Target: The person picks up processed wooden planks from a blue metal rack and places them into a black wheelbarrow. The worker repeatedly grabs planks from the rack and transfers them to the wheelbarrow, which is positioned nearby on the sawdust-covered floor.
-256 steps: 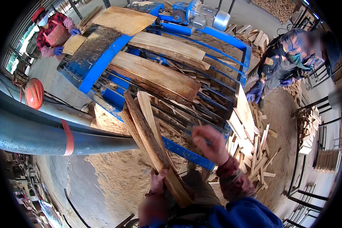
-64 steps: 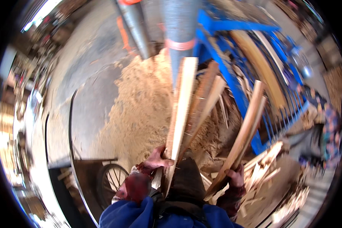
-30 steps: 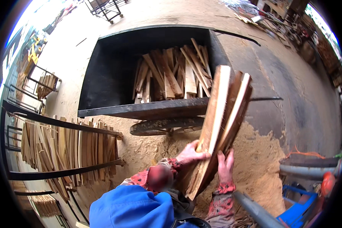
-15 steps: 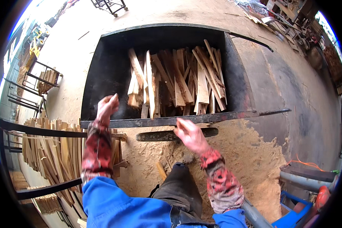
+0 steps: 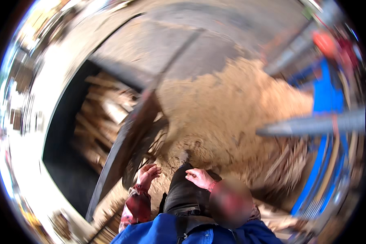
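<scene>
My left hand (image 5: 148, 175) hangs low in front of me, its fingers loosely bent and apart, with nothing seen in it. It is nearest to the near side of a black metal cart (image 5: 105, 179). My right hand (image 5: 199, 178) is just over my dark trouser leg, also empty, with the fingers half curled but not closed. In the cart, to my left, lies a heap of split wood pieces (image 5: 114, 107), smeared by motion. A rounded blur covers part of my right forearm.
Sawdust (image 5: 223, 110) spreads over the floor ahead. At right, a grey pipe (image 5: 309, 126) juts inward above a blue metal frame (image 5: 327, 89). Wood scraps (image 5: 286, 164) lie below it. An orange-red object (image 5: 324, 44) sits at the far right.
My view has swung right, so the cart now stands at my left and the blue frame fills the right. Both hands have drawn back from the cart toward my body.
</scene>
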`<move>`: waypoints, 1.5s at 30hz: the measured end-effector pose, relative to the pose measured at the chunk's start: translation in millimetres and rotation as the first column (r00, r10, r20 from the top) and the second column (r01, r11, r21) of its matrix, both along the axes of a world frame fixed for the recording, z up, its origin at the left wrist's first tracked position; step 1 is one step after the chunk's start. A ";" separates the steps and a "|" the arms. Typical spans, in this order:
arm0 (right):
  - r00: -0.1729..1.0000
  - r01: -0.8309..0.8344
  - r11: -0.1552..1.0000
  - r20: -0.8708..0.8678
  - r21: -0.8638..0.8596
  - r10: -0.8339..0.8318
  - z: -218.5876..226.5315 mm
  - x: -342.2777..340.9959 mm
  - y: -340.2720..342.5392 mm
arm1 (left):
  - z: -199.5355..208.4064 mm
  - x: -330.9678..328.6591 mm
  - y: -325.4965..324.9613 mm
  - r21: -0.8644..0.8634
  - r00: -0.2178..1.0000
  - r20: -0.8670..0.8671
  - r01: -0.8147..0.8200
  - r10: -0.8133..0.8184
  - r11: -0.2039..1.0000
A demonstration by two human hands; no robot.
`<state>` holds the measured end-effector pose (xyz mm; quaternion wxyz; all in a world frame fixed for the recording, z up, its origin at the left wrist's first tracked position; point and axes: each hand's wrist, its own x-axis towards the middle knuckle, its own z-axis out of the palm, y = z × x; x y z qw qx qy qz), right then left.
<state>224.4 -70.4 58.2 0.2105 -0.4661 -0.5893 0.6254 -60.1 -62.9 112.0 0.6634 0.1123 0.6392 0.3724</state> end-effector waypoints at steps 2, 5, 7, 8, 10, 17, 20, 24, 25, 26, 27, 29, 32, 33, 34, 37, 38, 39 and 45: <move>0.985 0.152 0.983 0.068 0.101 -0.159 -17.6 37.5 -24.9 | -19.7 25.7 10.3 0.041 0.991 0.089 0.101 -0.105 0.994; 0.869 0.492 0.869 0.096 -0.050 -0.486 -42.4 87.0 -79.8 | -20.2 83.3 19.8 0.002 0.959 -0.001 0.285 -0.285 0.959; 0.780 0.625 0.778 0.103 -0.069 -0.618 -72.7 116.8 -121.3 | -30.7 115.5 20.8 -0.013 0.908 0.002 0.419 -0.419 0.908; 0.698 0.717 0.685 0.137 -0.132 -0.703 -67.7 124.6 -131.5 | -25.6 129.0 28.5 -0.025 0.881 0.006 0.474 -0.474 0.880; 0.647 0.762 0.617 0.239 -0.198 -0.724 -101.1 152.6 -177.1 | -25.1 172.8 23.0 -0.040 0.831 0.047 0.556 -0.554 0.830; 0.125 0.972 -0.006 0.537 -0.236 -0.834 -197.1 143.0 -326.8 | -67.0 240.4 21.9 -0.122 0.532 0.091 0.845 -0.842 0.520; -0.078 0.874 -0.334 0.576 -0.354 -0.814 -208.8 98.7 -357.6 | -93.0 256.1 32.6 -0.139 0.386 0.105 0.918 -0.917 0.371; -0.239 0.643 -0.560 0.558 -0.522 -0.795 -202.6 49.7 -374.4 | -121.9 271.1 59.1 -0.128 0.210 0.080 0.972 -0.975 0.198; -0.268 0.616 -0.623 0.615 -0.483 -0.742 -203.7 36.4 -373.0 | -125.3 273.6 65.9 -0.128 0.184 0.070 0.976 -0.980 0.174; -0.265 0.604 -0.637 0.633 -0.479 -0.727 -204.7 28.3 -370.7 | -128.7 278.1 72.4 -0.126 0.159 0.057 0.980 -0.986 0.151; -0.259 0.594 -0.649 0.650 -0.476 -0.714 -206.9 21.6 -368.6 | -134.9 277.9 77.6 -0.169 0.148 0.008 0.975 -0.989 0.144; -0.211 0.599 -0.646 0.685 -0.473 -0.697 -221.8 7.5 -369.4 | -140.0 277.6 82.9 -0.192 0.085 -0.060 0.977 -0.995 0.096; -0.117 0.631 -0.614 0.724 -0.474 -0.679 -285.3 3.3 -378.4 | -178.0 272.2 82.1 -0.210 0.027 -0.129 0.976 -0.991 0.054; -0.085 0.636 -0.605 0.735 -0.480 -0.672 -313.9 3.6 -381.5 | -193.1 273.5 74.6 -0.205 0.024 -0.110 0.978 -0.994 0.047; -0.051 0.640 -0.594 0.744 -0.487 -0.666 -344.1 6.9 -384.7 | -206.8 276.3 64.9 -0.201 0.022 -0.093 0.979 -0.995 0.041; -0.011 0.759 -0.483 0.733 -0.437 -0.680 -466.2 4.6 -414.9 | -271.5 285.8 24.9 -0.169 -0.032 -0.047 0.985 -0.998 -0.024; 0.000 0.804 -0.446 0.750 -0.393 -0.662 -506.4 9.4 -420.2 | -297.4 294.2 8.3 -0.176 -0.054 -0.034 0.983 -0.998 -0.047; -0.001 0.792 -0.468 0.766 -0.392 -0.643 -536.4 19.5 -418.7 | -318.0 297.4 -3.7 -0.172 -0.067 -0.006 0.983 -0.998 -0.065; -0.046 0.853 -0.488 0.903 -0.187 -0.426 -697.8 50.8 -422.3 | -394.6 329.5 -40.3 -0.262 -0.106 0.028 0.959 -0.994 -0.110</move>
